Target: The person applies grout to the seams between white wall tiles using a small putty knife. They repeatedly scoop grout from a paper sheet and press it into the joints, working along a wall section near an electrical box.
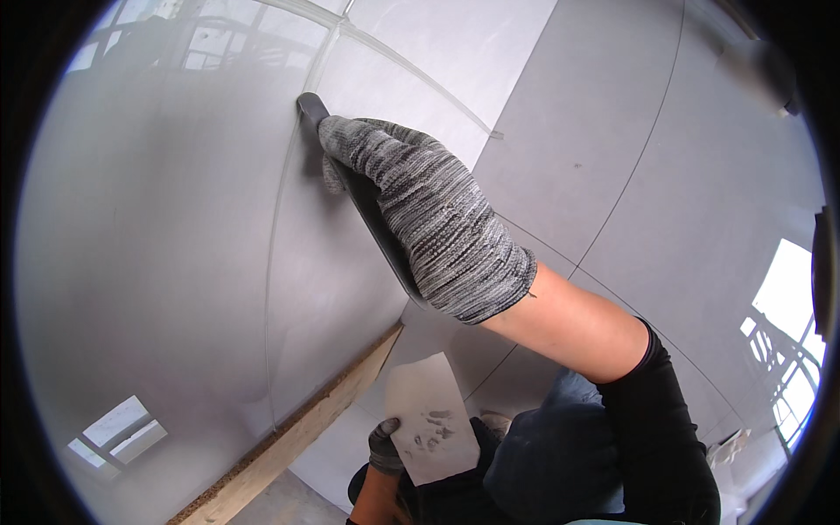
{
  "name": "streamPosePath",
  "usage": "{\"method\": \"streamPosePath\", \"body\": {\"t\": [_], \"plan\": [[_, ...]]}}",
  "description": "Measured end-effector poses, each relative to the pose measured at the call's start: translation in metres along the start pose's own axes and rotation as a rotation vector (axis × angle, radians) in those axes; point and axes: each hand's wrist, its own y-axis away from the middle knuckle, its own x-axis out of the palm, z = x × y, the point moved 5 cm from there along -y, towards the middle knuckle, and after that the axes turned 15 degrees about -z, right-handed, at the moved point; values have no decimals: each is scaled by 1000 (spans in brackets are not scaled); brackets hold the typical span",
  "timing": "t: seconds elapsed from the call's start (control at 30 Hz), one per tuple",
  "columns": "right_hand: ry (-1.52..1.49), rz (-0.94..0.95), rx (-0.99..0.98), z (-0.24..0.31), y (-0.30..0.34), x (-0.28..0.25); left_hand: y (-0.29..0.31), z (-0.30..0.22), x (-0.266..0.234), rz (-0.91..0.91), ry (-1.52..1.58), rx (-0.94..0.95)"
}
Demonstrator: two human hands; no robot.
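My right hand, in a grey striped knit glove, is closed round a long dark tool with a rounded tip. The tip rests at a joint line between large glossy grey wall tiles; the tool's kind I cannot make out. Low in the view, my left hand, in a dark grey glove, grips the edge of a pale card. Dark smudges mark the card's face. Most of the left fingers are hidden behind it.
A wooden board runs along the wall's lower edge. Grey tiles with thin dark joints stretch to the right. A pale filled seam crosses the upper wall tiles. A blurred dark object shows at the upper right.
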Motion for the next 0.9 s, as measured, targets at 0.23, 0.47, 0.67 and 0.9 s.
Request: {"method": "streamPosePath", "body": {"t": [0.23, 0.47, 0.67, 0.9], "plan": [[-40, 55, 164, -13, 7, 7, 5, -3, -8, 21, 6, -14], [-234, -60, 354, -22, 26, 21, 21, -4, -3, 37, 0, -51], [-200, -7, 259, -25, 27, 26, 28, -7, 1, 51, -6, -71], [-89, -24, 321, -19, 45, 28, 40, -5, -2, 89, -8, -76]]}}
